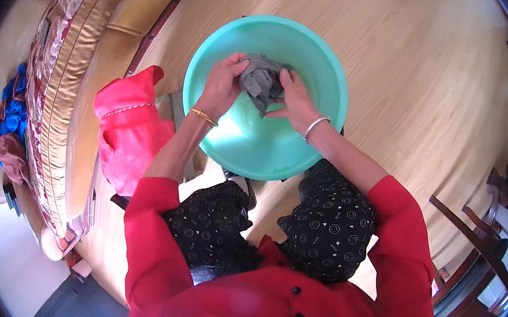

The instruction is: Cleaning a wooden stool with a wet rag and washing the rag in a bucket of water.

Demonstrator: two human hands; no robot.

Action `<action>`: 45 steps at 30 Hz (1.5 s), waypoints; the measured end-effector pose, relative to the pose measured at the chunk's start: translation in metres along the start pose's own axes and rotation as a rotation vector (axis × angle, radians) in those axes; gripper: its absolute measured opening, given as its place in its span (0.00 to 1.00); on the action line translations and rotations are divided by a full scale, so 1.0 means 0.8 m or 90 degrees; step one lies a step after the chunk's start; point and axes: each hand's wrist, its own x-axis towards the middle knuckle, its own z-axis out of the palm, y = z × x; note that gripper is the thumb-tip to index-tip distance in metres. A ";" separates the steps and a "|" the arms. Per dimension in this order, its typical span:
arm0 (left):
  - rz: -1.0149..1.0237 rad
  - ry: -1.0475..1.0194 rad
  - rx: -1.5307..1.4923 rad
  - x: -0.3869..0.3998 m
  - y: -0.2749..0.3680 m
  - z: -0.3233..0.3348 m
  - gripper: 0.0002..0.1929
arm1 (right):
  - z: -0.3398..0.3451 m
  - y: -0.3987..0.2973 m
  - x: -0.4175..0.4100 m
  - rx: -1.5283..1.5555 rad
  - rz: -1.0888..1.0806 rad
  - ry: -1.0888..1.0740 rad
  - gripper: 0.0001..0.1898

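A round turquoise plastic basin [254, 158] stands before me, just beyond my knees. Over its inside, both my hands hold a crumpled grey cloth [262, 79]. My left hand [221, 83] pinches the cloth's left side between thumb and fingers. At the cloth's right edge is my right hand [295, 94], thumb on top and fingers spread below. One corner of the cloth hangs down between the hands. The basin's floor shows a bright patch of light; I cannot tell whether it holds water.
A red cloth bag [133, 139] with a striped cord sits left of the basin. Farther left runs a tan sofa [132, 11] with a patterned cover [53, 77] and blue clothing [14, 108]. Dark wooden chairs [472, 242] line the right side of the wood floor [406, 81].
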 end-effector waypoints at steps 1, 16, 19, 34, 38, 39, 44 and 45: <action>-0.001 -0.013 -0.001 -0.001 -0.002 0.014 0.11 | -0.008 0.008 0.017 0.001 -0.008 0.010 0.41; 0.380 -0.028 0.836 0.021 -0.051 0.065 0.09 | -0.015 0.025 0.040 0.289 0.012 -0.031 0.15; 0.445 -0.003 1.053 0.052 -0.055 0.035 0.08 | -0.008 0.025 0.041 0.154 0.009 -0.009 0.15; 0.077 0.051 1.169 0.080 -0.074 -0.044 0.11 | -0.070 0.048 0.085 -0.277 -0.379 0.390 0.20; 0.219 -0.035 1.059 0.093 -0.099 -0.050 0.14 | -0.049 0.057 0.090 -0.377 -0.173 0.262 0.09; 0.213 -0.036 1.058 0.090 -0.116 -0.055 0.14 | -0.034 0.055 0.081 -0.397 -0.052 0.294 0.09; 0.078 -0.167 1.343 0.093 -0.132 -0.051 0.13 | -0.017 0.044 0.053 -0.323 -0.031 0.250 0.11; 0.085 -0.172 1.343 0.098 -0.121 -0.040 0.13 | -0.021 0.036 0.048 -0.279 -0.013 0.249 0.11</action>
